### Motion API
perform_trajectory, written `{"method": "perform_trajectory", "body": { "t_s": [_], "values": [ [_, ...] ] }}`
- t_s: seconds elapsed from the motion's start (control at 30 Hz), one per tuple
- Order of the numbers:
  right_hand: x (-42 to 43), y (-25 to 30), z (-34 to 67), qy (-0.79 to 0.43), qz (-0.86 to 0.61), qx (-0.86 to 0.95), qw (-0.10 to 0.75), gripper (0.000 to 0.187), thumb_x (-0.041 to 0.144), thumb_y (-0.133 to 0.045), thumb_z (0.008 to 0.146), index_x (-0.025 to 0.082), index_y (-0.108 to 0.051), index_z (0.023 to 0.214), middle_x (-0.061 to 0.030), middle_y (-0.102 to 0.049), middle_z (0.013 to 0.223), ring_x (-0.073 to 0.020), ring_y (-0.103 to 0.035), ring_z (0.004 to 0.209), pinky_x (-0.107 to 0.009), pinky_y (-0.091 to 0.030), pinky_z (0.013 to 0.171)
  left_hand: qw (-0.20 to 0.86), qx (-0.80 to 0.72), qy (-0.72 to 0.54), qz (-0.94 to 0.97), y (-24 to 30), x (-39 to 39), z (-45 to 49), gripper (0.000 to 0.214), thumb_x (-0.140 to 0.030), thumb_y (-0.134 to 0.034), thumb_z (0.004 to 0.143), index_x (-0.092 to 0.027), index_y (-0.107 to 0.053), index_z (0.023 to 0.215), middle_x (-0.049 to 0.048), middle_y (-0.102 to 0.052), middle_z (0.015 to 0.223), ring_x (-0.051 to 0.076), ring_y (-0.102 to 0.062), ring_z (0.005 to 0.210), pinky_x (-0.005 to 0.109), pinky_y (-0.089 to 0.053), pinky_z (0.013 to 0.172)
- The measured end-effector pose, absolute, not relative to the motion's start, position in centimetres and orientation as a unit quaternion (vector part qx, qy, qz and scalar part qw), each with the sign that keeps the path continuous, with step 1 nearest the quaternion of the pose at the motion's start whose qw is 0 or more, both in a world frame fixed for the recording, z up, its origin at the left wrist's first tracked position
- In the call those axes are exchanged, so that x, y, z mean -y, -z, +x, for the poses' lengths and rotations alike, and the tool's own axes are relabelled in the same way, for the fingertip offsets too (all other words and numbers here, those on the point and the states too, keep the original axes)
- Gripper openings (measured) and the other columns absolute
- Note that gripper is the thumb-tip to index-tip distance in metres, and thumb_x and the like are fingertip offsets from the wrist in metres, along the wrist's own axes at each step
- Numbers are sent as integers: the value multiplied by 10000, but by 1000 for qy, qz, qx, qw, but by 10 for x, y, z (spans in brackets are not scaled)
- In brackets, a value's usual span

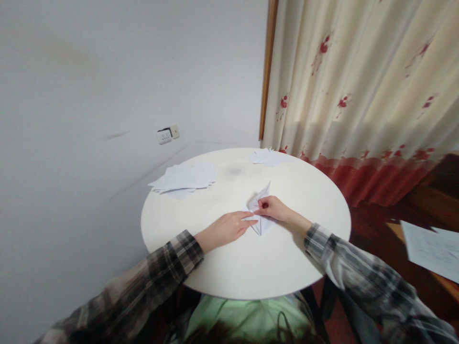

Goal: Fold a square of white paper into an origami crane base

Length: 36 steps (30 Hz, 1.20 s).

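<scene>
A sheet of white paper, folded to a pointed shape (pixel 265 226), lies on the round white table (pixel 244 272) in front of me. One tip of it stands up on the far side. My left hand (pixel 229 229) rests on its left part with fingers stretched out and slightly apart, pressing it down. From the right, my right hand (pixel 278 209) pinches the paper near its middle between thumb and bent forefinger. The exact fold under the fingertips is hidden.
A stack of white paper sheets (pixel 184 177) lies at the table's left back. Several folded paper pieces (pixel 267 156) are at the far edge. A wall with a socket (pixel 164 137) borders the left, and a curtain (pixel 355 95) hangs behind. Written sheets (pixel 432 248) lie at the right.
</scene>
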State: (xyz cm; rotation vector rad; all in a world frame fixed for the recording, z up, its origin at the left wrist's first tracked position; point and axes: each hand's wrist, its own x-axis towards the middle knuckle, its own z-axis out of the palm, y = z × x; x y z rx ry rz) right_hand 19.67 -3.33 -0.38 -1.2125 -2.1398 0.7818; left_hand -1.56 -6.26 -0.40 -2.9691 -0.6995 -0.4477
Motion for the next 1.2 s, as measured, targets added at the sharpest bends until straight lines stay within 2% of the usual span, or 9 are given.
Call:
{"method": "perform_trajectory", "body": {
  "t_s": [0.43,0.7,1.2],
  "values": [
    [32,4,198,-321,-441,793,270,276,338,-560,692,160,-435,521,62,-372,476,-63,-317,471,-205,-244,466,25,219,146,-964,3,63,-15,371,-146,-400,840,-240,-501,1184,41,-515,1230,160,-502,1089,312,-407,941],
    [30,4,200,-331,-456,779,274,184,294,-575,674,164,-469,600,46,-462,498,-75,-402,472,-203,-291,470,29,219,135,-966,4,63,-15,366,-154,-396,845,-220,-488,1193,38,-505,1243,155,-486,1104,306,-390,960],
    [31,5,198,-301,-483,778,266,151,264,-588,667,149,-528,591,48,-472,476,-72,-402,469,-202,-294,483,24,211,141,-967,2,64,-12,344,-178,-347,872,-180,-486,1187,40,-514,1241,131,-473,1128,276,-346,1000]
  ]
}}
